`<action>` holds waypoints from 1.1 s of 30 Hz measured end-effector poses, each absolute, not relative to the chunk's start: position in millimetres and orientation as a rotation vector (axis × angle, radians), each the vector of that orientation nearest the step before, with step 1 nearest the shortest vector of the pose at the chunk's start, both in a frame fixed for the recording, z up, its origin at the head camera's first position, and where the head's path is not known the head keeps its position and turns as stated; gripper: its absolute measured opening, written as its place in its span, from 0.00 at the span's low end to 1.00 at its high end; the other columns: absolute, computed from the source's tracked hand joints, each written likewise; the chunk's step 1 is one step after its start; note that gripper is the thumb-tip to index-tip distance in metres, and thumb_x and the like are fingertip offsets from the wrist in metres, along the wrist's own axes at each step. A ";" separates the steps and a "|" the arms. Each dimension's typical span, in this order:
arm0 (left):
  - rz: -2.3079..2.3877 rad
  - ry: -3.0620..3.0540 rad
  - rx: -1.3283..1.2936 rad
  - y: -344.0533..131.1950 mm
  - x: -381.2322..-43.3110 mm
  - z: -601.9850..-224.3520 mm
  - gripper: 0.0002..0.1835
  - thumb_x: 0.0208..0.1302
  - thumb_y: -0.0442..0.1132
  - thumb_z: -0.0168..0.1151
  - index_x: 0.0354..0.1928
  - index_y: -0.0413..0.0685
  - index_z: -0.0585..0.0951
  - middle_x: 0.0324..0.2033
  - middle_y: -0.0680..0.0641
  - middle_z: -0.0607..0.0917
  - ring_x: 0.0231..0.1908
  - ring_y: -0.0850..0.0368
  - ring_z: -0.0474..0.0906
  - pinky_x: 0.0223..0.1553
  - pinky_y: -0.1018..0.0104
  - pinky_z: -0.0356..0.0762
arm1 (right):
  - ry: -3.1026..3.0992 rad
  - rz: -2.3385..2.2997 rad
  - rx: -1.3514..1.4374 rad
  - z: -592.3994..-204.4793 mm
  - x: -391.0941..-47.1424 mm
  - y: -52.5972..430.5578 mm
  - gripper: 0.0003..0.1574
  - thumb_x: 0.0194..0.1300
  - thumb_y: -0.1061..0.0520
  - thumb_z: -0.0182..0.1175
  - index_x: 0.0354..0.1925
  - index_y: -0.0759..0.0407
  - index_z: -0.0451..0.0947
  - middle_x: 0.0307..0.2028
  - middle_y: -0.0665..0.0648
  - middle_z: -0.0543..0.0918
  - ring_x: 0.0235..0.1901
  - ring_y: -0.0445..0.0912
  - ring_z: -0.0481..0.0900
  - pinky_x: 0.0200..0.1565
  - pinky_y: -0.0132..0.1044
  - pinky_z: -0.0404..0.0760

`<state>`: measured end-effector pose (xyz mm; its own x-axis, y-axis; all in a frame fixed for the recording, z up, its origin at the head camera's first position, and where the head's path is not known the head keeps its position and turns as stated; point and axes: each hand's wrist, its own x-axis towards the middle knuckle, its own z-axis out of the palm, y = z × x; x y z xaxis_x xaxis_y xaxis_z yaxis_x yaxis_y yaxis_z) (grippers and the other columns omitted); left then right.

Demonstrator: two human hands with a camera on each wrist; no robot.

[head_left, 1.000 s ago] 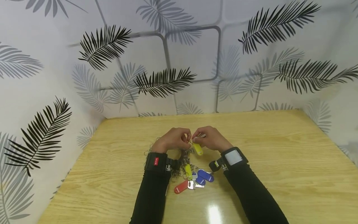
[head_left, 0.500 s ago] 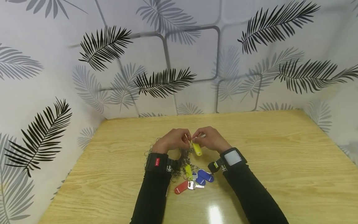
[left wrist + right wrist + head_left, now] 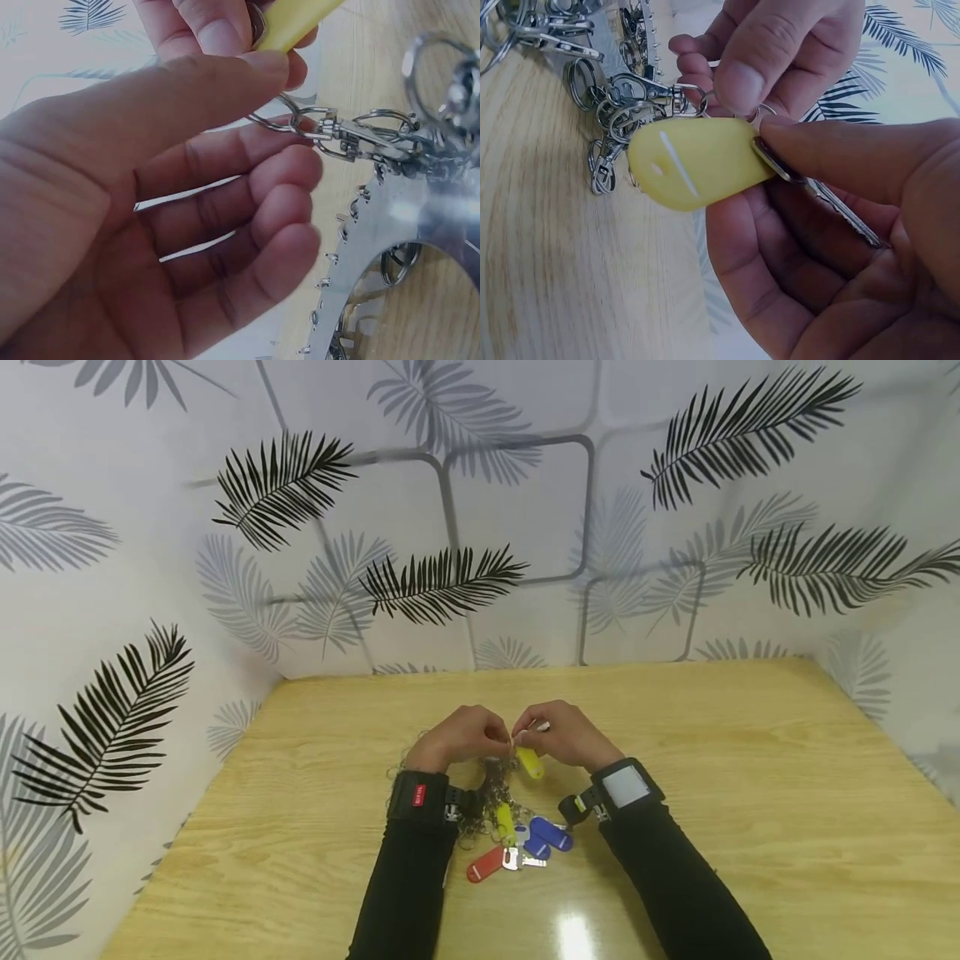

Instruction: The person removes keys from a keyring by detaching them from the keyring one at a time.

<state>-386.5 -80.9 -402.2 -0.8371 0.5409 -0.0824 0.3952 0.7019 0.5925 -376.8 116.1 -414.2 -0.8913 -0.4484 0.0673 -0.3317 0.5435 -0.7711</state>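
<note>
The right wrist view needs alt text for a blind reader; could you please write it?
A right hand holds a yellow tag and a metal key, while the left hand pinches a small ring nearby. Metal clasps show at upper left over a wooden table.

Soft, fairly even light fills the room, warm over the counter (image 3: 750,827) and greyer on the wallpaper (image 3: 525,510) behind it; a white patch of glare (image 3: 575,937) burns on the counter's near part, its source hidden from me; above the counter the black sleeves (image 3: 408,877) swallow nearly all detail, and the key rings (image 3: 495,789) on it look mushy; at the left wrist, the wallpaper beyond the counter is washed almost white, the curved metal strip (image 3: 405,214) carries a pale sheen, the closest metal blurs; the right wrist's view is dimmer, shadows pooling between the right hand's (image 3: 840,247) fingers.
</note>
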 end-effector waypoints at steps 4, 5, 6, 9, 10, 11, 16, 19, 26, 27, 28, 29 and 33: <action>0.825 2.675 0.777 -79.8 -386.3 -402.9 0.04 0.59 0.40 0.70 0.33 0.49 0.84 0.26 0.52 0.81 0.27 0.58 0.73 0.30 0.67 0.72 | 2.662 -1.239 -0.667 -414.8 -376.0 116.3 0.05 0.66 0.58 0.62 0.39 0.55 0.83 0.43 0.56 0.83 0.34 0.45 0.84 0.34 0.38 0.80; 0.827 2.675 0.783 -79.5 -386.4 -403.3 0.04 0.58 0.39 0.70 0.33 0.49 0.84 0.26 0.52 0.80 0.27 0.57 0.73 0.30 0.67 0.72 | 2.669 -1.235 -0.671 -415.1 -376.0 116.2 0.05 0.66 0.57 0.62 0.39 0.56 0.83 0.44 0.57 0.83 0.34 0.45 0.84 0.34 0.38 0.80; 0.830 2.674 0.790 -79.2 -386.2 -403.2 0.05 0.58 0.39 0.70 0.34 0.49 0.84 0.26 0.51 0.80 0.27 0.57 0.73 0.30 0.66 0.72 | 2.673 -1.231 -0.677 -415.3 -375.9 116.0 0.05 0.66 0.57 0.62 0.40 0.56 0.83 0.46 0.57 0.83 0.34 0.45 0.84 0.35 0.39 0.81; 0.848 2.647 0.802 -79.2 -386.1 -404.2 0.05 0.59 0.38 0.69 0.36 0.48 0.84 0.27 0.52 0.80 0.27 0.58 0.73 0.30 0.67 0.72 | 2.680 -1.235 -0.675 -416.0 -375.5 115.5 0.05 0.66 0.57 0.62 0.39 0.56 0.83 0.46 0.57 0.83 0.34 0.46 0.84 0.35 0.39 0.81; 0.852 2.634 0.796 -79.7 -386.0 -404.5 0.05 0.60 0.39 0.68 0.36 0.47 0.84 0.26 0.52 0.80 0.26 0.58 0.73 0.30 0.67 0.71 | 2.676 -1.241 -0.677 -416.1 -375.3 115.5 0.05 0.66 0.57 0.62 0.39 0.56 0.83 0.45 0.57 0.83 0.35 0.46 0.84 0.35 0.39 0.81; 0.847 2.624 0.796 -80.2 -386.3 -405.1 0.05 0.61 0.40 0.66 0.36 0.46 0.84 0.25 0.53 0.79 0.25 0.59 0.72 0.28 0.67 0.71 | 2.673 -1.246 -0.681 -416.3 -375.1 115.5 0.04 0.66 0.58 0.62 0.39 0.55 0.83 0.43 0.56 0.83 0.35 0.46 0.84 0.35 0.38 0.81; 0.821 2.602 0.773 -82.5 -385.9 -405.5 0.11 0.66 0.43 0.61 0.34 0.44 0.86 0.18 0.54 0.73 0.19 0.60 0.65 0.23 0.67 0.62 | 2.664 -1.270 -0.727 -416.3 -374.4 115.5 0.02 0.65 0.59 0.62 0.37 0.55 0.82 0.38 0.54 0.84 0.36 0.46 0.84 0.35 0.39 0.81; 0.817 2.615 0.804 -81.5 -386.8 -406.6 0.08 0.65 0.41 0.64 0.35 0.45 0.86 0.21 0.54 0.77 0.21 0.60 0.67 0.25 0.68 0.65 | 2.680 -1.255 -0.710 -415.5 -373.2 114.8 0.03 0.65 0.59 0.63 0.37 0.55 0.82 0.38 0.54 0.84 0.34 0.46 0.84 0.33 0.38 0.81; 0.822 2.631 0.820 -77.6 -386.8 -408.2 0.06 0.61 0.37 0.67 0.41 0.46 0.85 0.30 0.52 0.82 0.29 0.59 0.73 0.31 0.67 0.72 | 2.718 -1.209 -0.653 -414.0 -371.0 113.3 0.03 0.65 0.59 0.63 0.38 0.56 0.83 0.41 0.56 0.84 0.30 0.45 0.82 0.30 0.37 0.78; 0.823 2.624 0.812 -77.7 -386.4 -407.7 0.07 0.62 0.37 0.66 0.41 0.46 0.85 0.29 0.52 0.81 0.28 0.59 0.73 0.31 0.68 0.71 | 2.721 -1.210 -0.656 -413.7 -370.9 113.2 0.03 0.65 0.59 0.63 0.38 0.56 0.83 0.40 0.56 0.84 0.30 0.45 0.83 0.30 0.37 0.78; 0.822 2.618 0.801 -78.0 -385.8 -407.1 0.07 0.63 0.39 0.65 0.40 0.45 0.86 0.27 0.53 0.81 0.26 0.60 0.72 0.29 0.68 0.70 | 2.721 -1.213 -0.665 -413.6 -371.2 113.3 0.03 0.65 0.59 0.63 0.38 0.56 0.83 0.40 0.56 0.84 0.30 0.45 0.83 0.30 0.37 0.78; 0.814 2.616 0.790 -78.3 -385.3 -406.5 0.08 0.64 0.40 0.64 0.39 0.45 0.86 0.25 0.53 0.80 0.24 0.60 0.70 0.27 0.68 0.69 | 2.721 -1.217 -0.673 -413.1 -370.9 113.3 0.03 0.65 0.59 0.63 0.37 0.56 0.83 0.40 0.56 0.84 0.31 0.45 0.83 0.31 0.37 0.79; 0.773 2.624 0.771 -79.4 -383.4 -403.7 0.11 0.67 0.43 0.61 0.35 0.44 0.87 0.20 0.54 0.75 0.20 0.59 0.65 0.25 0.67 0.63 | 2.714 -1.222 -0.703 -411.5 -370.0 113.1 0.02 0.64 0.60 0.63 0.37 0.55 0.83 0.39 0.56 0.85 0.33 0.46 0.84 0.33 0.38 0.80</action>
